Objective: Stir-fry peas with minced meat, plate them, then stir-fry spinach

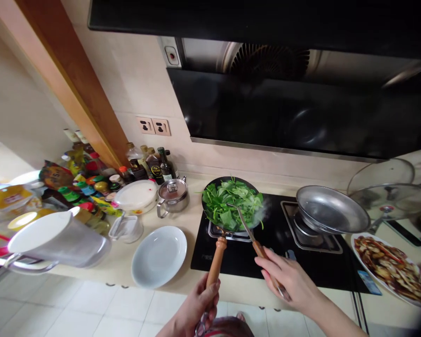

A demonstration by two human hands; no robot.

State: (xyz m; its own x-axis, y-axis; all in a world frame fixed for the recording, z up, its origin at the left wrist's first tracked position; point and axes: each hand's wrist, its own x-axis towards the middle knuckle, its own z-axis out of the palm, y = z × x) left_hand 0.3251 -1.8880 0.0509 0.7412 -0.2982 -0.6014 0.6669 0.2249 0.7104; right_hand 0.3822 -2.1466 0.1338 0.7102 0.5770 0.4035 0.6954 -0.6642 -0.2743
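A dark wok (210, 183) stands on the left burner, heaped with green leafy vegetables (233, 201). Steam rises at its right side. My left hand (198, 304) is wrapped around the wok's wooden handle (215, 262), close to its lower end. In my right hand (287, 276) is a spatula (245, 224) with a wooden grip and a metal shaft. Its tip reaches into the leaves, so the blade is mostly hidden. To the left of the wok sits a pale oval plate (159, 257) with nothing on it.
A steel pan (331, 206) rests on the right burner. Beside it are a plate of cooked food (393, 267), chopsticks (358, 309) and glass lids (393, 199). Leftward stand a lidded pot (173, 194), a large white pot (66, 238) and bottles (154, 166). A range hood (284, 112) overhangs the stove.
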